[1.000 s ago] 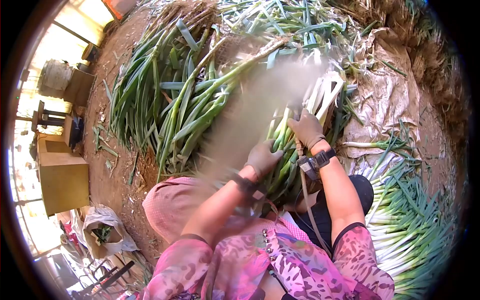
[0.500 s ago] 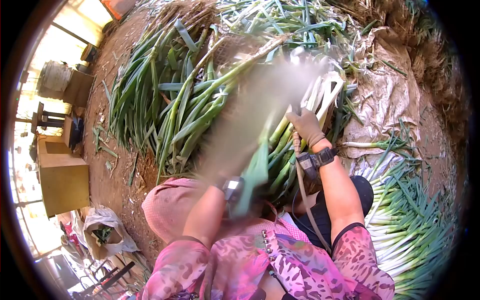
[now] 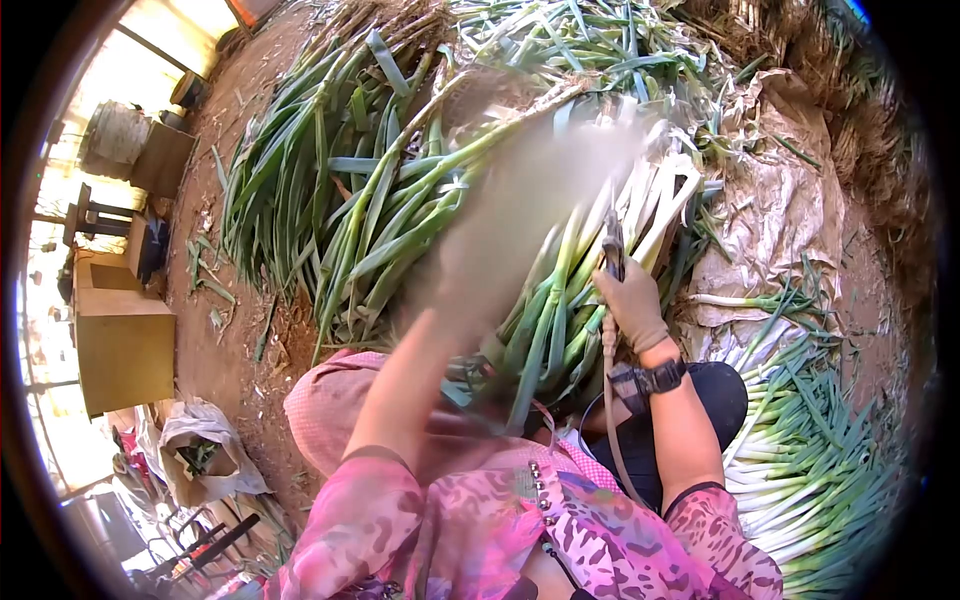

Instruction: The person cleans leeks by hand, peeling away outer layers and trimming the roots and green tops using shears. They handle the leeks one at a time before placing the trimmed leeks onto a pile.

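My right hand (image 3: 632,302), in a tan work glove, is closed around an air blow gun (image 3: 613,250) with a hose running down from it. Its nozzle points away from me over the white stems of several green onions (image 3: 560,300) lying in front of my lap. My left hand (image 3: 500,235) reaches forward beside these onions, its glove smeared by motion. Whether its fingers grip a stalk cannot be made out. Left of it lies a big heap of untrimmed green onions (image 3: 300,190) with brown roots.
Cleaned green onions (image 3: 800,470) with white stems lie in rows at my right. Crumpled sacking (image 3: 770,220) covers the ground beyond. More leaves (image 3: 600,40) are heaped at the far side. At left stand a wooden box (image 3: 125,350) and a white sack (image 3: 205,450) with green scraps.
My left arm has stretched forward, away from my lap. The blurred green leaves near its wrist are no longer there. My right hand has shifted slightly right and nearer me, with the blow gun now showing.
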The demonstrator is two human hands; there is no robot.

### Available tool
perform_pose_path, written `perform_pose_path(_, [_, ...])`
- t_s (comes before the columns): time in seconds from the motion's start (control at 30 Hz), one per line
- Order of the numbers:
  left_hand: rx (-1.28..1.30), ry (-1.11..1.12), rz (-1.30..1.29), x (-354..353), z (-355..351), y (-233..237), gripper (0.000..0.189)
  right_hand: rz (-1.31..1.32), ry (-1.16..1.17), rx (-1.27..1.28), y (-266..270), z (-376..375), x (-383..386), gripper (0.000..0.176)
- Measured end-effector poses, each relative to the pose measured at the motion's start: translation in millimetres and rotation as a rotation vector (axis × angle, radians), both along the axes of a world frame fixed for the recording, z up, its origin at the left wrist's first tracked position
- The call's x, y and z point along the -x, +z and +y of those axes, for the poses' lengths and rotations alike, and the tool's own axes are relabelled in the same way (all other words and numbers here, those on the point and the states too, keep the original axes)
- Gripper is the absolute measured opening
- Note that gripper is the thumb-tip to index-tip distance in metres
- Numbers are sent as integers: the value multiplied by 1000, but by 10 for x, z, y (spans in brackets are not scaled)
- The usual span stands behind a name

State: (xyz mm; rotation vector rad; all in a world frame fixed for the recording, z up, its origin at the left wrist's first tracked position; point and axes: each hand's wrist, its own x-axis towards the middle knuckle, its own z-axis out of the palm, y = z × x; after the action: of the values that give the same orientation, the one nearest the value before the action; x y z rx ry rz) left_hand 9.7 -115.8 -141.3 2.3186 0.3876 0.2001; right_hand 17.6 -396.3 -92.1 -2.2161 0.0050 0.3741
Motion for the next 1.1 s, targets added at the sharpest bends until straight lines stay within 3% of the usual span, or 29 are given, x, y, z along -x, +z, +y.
perform_pose_path(0.07, [-183,165,59,-312,341,207,34,79,97,7,254,56,166,49])
perform_pose_path(0.13, [-480,152,265,-624,708,259,48,135,221,7,487,188,367,50])
perform_pose_path(0.2, [-659,21,158,-812,1058,91,66,26,314,138,374,281,528,54])
perform_pose_path(0.3, [-579,-39,472,-873,1044,184,76,95,297,224,184,314,554,57])
perform_pose_path(0.33, [-549,-69,570,-843,899,495,75,118,288,238,117,317,545,58])
perform_pose_path(0.4, [-598,-133,594,-835,847,486,60,134,281,241,51,321,551,58])
perform_pose_path(0.47, [-555,-225,703,-796,686,779,54,117,279,258,16,340,545,58])
perform_pose_path(0.5, [-640,-281,599,-726,628,866,47,88,273,251,5,329,534,57])
perform_pose_path(0.57, [-479,-331,539,-782,741,527,49,36,256,237,-15,307,533,54])
perform_pose_path(0.63, [-357,-421,417,-723,692,646,50,134,174,32,-57,239,519,49])
perform_pose_path(0.7, [-47,-432,530,-747,528,902,48,313,67,-167,65,257,508,41])
perform_pose_path(0.8, [318,-387,513,-720,225,977,43,136,76,-194,180,313,647,41])
perform_pose_path(0.83, [422,-364,477,-702,169,958,41,52,124,-113,548,388,707,44])
perform_pose_path(0.9, [382,-297,416,-713,114,406,40,88,165,-133,685,385,837,50])
perform_pose_path(0.97, [292,-260,393,-656,-8,172,36,63,182,-110,659,320,942,51])
perform_pose_path(1.1, [393,-91,375,-498,-105,-354,38,57,186,-64,653,297,950,49])
